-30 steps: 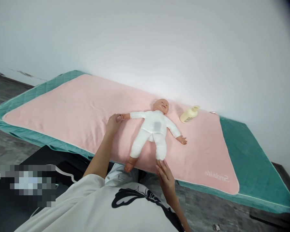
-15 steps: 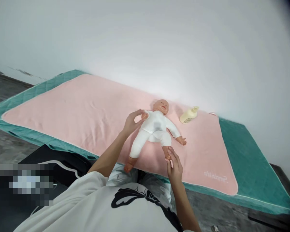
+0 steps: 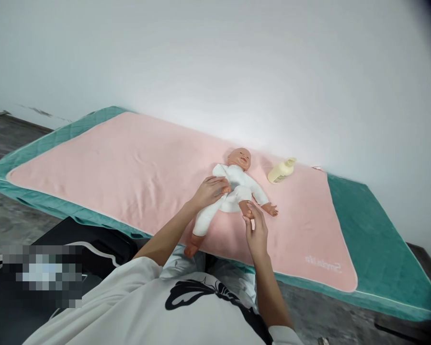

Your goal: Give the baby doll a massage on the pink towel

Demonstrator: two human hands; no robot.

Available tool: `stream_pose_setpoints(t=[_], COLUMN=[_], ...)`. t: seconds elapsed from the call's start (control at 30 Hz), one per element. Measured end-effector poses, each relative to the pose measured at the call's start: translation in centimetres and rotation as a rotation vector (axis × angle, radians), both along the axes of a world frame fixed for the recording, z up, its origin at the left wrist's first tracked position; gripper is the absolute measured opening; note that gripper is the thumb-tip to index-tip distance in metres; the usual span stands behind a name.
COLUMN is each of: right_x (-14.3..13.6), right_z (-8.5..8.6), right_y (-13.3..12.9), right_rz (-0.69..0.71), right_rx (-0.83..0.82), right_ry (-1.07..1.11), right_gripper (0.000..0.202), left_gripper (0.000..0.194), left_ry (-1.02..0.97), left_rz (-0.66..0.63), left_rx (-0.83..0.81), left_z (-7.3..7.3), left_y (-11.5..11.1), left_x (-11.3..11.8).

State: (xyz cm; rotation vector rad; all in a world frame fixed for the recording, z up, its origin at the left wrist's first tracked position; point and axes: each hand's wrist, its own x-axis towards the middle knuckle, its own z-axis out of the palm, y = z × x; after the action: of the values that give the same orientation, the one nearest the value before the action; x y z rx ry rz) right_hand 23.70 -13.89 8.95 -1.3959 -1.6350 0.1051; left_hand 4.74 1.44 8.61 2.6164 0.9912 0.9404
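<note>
A baby doll (image 3: 240, 179) in white clothing lies on its back on a pink blanket (image 3: 104, 158), its head toward the wall. My left hand (image 3: 211, 190) is closed round the doll's hand and holds it over the belly. With my right hand (image 3: 255, 225) I grip the doll's foot, and that leg is bent up toward the body. The doll's other leg lies stretched toward me, and its other arm rests out to the side. A pale yellow pump bottle (image 3: 280, 171) lies tilted on the blanket beside the doll.
Under the blanket is a green quilted bed (image 3: 373, 230) set against a white wall (image 3: 215, 62). At the lower left stands a black surface (image 3: 7, 306) with a white cable and a blurred patch. Grey floor shows around the bed.
My left hand has brought the doll's hand inward and down over its belly. My right hand has pushed the doll's foot up toward the body, so the leg is more bent.
</note>
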Motion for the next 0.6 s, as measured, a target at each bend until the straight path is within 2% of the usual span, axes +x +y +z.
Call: stream_pose_setpoints(t=[0.4,0.6], right_x=[-0.1,0.0], right_z=[-0.2,-0.5], right_y=[-0.1,-1.6], right_rz=[-0.021,-0.015], right_rx=[0.003,0.003], right_ry=[0.015,0.017], right_gripper=[0.040,0.042], left_gripper=[0.027,0.030], left_ry=[-0.078,-0.226], left_rz=[-0.002,0.097], left_rx=[-0.023,0.015], left_z=[-0.5,-0.3], left_y=[-0.1,0.3], left_x=[0.0,-1.2])
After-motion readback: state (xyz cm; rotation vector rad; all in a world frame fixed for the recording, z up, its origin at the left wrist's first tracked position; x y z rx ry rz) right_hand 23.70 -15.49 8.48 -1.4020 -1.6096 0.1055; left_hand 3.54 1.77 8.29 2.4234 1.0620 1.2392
